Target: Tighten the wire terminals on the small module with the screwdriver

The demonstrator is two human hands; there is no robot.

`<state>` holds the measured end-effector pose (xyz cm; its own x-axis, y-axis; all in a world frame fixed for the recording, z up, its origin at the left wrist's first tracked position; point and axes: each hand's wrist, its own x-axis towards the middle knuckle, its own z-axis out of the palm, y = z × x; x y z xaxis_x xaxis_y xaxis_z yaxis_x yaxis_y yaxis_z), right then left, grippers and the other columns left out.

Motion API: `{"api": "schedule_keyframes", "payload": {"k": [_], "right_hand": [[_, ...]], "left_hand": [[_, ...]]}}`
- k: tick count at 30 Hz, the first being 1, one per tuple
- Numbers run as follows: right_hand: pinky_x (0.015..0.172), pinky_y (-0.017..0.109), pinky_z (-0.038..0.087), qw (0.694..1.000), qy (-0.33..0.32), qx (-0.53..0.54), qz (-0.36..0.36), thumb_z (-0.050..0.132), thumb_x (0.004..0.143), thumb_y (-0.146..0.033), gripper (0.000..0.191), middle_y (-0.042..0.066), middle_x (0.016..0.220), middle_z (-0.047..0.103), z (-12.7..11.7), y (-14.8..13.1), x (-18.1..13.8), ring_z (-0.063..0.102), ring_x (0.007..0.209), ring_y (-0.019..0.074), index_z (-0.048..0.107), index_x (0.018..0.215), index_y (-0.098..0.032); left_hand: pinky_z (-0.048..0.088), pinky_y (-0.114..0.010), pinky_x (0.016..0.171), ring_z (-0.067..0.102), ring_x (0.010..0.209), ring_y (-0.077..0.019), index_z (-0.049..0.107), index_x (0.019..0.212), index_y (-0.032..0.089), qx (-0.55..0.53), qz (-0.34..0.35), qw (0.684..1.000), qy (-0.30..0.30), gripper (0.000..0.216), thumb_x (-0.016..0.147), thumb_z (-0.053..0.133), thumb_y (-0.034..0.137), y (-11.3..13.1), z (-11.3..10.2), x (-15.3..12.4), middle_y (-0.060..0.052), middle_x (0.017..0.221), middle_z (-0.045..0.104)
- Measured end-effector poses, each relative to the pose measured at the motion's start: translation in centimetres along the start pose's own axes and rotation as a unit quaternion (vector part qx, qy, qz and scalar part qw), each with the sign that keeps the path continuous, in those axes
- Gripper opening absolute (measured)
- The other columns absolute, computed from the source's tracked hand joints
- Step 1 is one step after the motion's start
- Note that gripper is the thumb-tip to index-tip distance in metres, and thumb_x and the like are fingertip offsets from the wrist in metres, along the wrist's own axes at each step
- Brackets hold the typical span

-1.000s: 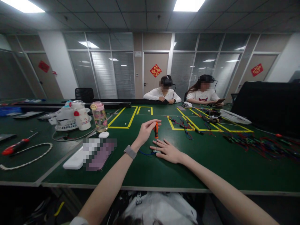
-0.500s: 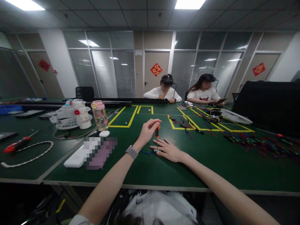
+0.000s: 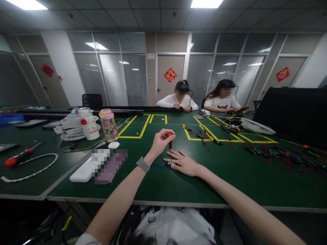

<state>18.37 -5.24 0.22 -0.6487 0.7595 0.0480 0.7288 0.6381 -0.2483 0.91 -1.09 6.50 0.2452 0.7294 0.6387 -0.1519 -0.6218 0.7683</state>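
Note:
My left hand [image 3: 164, 139], with a watch [image 3: 143, 164] on its wrist, is closed on the top of a small screwdriver [image 3: 170, 145] with an orange and black handle. The screwdriver stands upright, its thin shaft pointing down at a small light-coloured part [image 3: 171, 164] on the green table [image 3: 148, 187]. A blue wire [image 3: 160, 166] runs left from this part. My right hand [image 3: 184, 164] lies flat beside it with fingers spread, the fingertips close to the part and the shaft. Whether they press on the part is too small to tell.
To the left lie a white box [image 3: 85, 172], a purple phone-like slab [image 3: 109, 170], a pink-lidded bottle [image 3: 108, 126] and a red screwdriver [image 3: 19, 158]. Tangled wires [image 3: 278, 154] cover the right side. Yellow tape [image 3: 130, 137] marks the table. Two people [image 3: 178, 97] sit opposite.
The fingers of my left hand have shifted around the screwdriver's top, and more of its orange end shows. My right hand has stayed in place.

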Motion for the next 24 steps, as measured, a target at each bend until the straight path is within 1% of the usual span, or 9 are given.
{"api": "schedule_keyframes", "payload": {"k": [2, 5, 9, 11, 13, 16, 18, 21, 24], "right_hand": [[0.12, 0.056, 0.005, 1.0, 0.002, 0.001, 0.0, 0.028, 0.1, -0.055, 0.05, 0.001, 0.162, 0.021, 0.0, 0.0, 0.0, 0.015, 0.151, 0.0253, 0.031, 0.148, -0.042], [0.12, 0.056, 0.005, 1.0, 0.002, 0.001, 0.0, 0.029, 0.1, -0.055, 0.05, 0.002, 0.162, 0.022, -0.1, -0.1, 0.0, 0.016, 0.151, 0.0252, 0.034, 0.147, -0.041], [0.12, 0.057, 0.005, 1.0, 0.003, 0.002, -0.001, 0.028, 0.1, -0.055, 0.049, 0.002, 0.162, 0.023, -0.1, -0.2, 0.0, 0.016, 0.151, 0.0255, 0.038, 0.146, -0.042], [0.12, 0.057, 0.005, 1.0, 0.006, 0.007, -0.001, 0.028, 0.099, -0.055, 0.049, 0.001, 0.162, 0.023, -0.1, -0.1, 0.0, 0.016, 0.151, 0.0258, 0.038, 0.145, -0.042], [0.12, 0.057, 0.005, 1.0, 0.006, 0.01, -0.002, 0.029, 0.099, -0.055, 0.049, 0.001, 0.162, 0.023, -0.1, -0.1, 0.0, 0.016, 0.151, 0.0257, 0.036, 0.146, -0.042], [0.12, 0.057, 0.005, 1.0, 0.005, 0.009, -0.003, 0.029, 0.099, -0.055, 0.049, 0.0, 0.161, 0.024, 0.0, 0.1, 0.1, 0.016, 0.151, 0.0249, 0.034, 0.146, -0.043], [0.12, 0.057, 0.005, 1.0, 0.003, 0.003, -0.002, 0.028, 0.099, -0.056, 0.049, 0.0, 0.161, 0.025, 0.1, 0.2, 0.1, 0.016, 0.151, 0.0245, 0.034, 0.146, -0.043], [0.12, 0.057, 0.006, 1.0, 0.001, -0.006, 0.002, 0.027, 0.099, -0.057, 0.049, 0.0, 0.161, 0.025, 0.2, 0.3, 0.2, 0.016, 0.151, 0.0249, 0.034, 0.146, -0.043], [0.12, 0.057, 0.006, 1.0, -0.003, -0.01, 0.0, 0.026, 0.099, -0.057, 0.05, 0.0, 0.162, 0.023, 0.3, 0.3, 0.3, 0.015, 0.151, 0.025, 0.033, 0.147, -0.044]], "left_hand": [[0.052, -0.024, 0.066, 0.066, 0.075, -0.0149, 0.07, 0.089, 0.015, 0.004, 0.005, 1.0, -0.011, 0.024, 0.08, 0.07, 0.037, 0.1, 0.0, -0.1, -0.005, 0.09, 0.067], [0.054, -0.027, 0.07, 0.069, 0.087, -0.0209, 0.07, 0.101, 0.015, -0.044, -0.023, 0.997, -0.057, 0.032, 0.087, 0.06, 0.042, 0.4, 0.1, -0.2, -0.01, 0.102, 0.069], [0.055, -0.032, 0.078, 0.069, 0.089, -0.022, 0.069, 0.105, 0.014, -0.076, -0.037, 0.993, -0.083, 0.034, 0.088, 0.06, 0.042, 0.6, 0.4, -0.4, -0.011, 0.099, 0.07], [0.054, -0.03, 0.076, 0.068, 0.083, -0.0192, 0.07, 0.101, 0.015, -0.043, -0.018, 0.997, -0.065, 0.029, 0.087, 0.062, 0.04, 0.7, 0.6, -0.5, -0.008, 0.094, 0.069], [0.052, -0.028, 0.073, 0.064, 0.079, -0.0166, 0.071, 0.094, 0.017, 0.03, 0.025, 0.999, -0.025, 0.021, 0.086, 0.064, 0.036, 0.8, 0.8, -0.7, -0.005, 0.09, 0.065], [0.049, -0.027, 0.074, 0.057, 0.078, -0.0156, 0.071, 0.084, 0.02, 0.156, 0.105, 0.981, 0.049, 0.012, 0.085, 0.066, 0.031, 1.0, 1.0, -1.1, -0.003, 0.084, 0.058], [0.048, -0.029, 0.079, 0.057, 0.081, -0.0166, 0.071, 0.087, 0.02, 0.197, 0.135, 0.969, 0.061, 0.011, 0.087, 0.065, 0.029, 1.2, 1.1, -1.4, -0.003, 0.085, 0.058], [0.048, -0.031, 0.087, 0.061, 0.095, -0.0192, 0.069, 0.107, 0.021, 0.166, 0.127, 0.978, 0.007, 0.022, 0.094, 0.054, 0.028, 1.1, 1.1, -1.5, -0.007, 0.105, 0.064], [0.049, -0.031, 0.091, 0.062, 0.108, -0.0203, 0.064, 0.121, 0.022, 0.084, 0.072, 0.993, -0.033, 0.031, 0.097, 0.045, 0.028, 0.7, 1.2, -1.4, -0.008, 0.124, 0.063]]}}
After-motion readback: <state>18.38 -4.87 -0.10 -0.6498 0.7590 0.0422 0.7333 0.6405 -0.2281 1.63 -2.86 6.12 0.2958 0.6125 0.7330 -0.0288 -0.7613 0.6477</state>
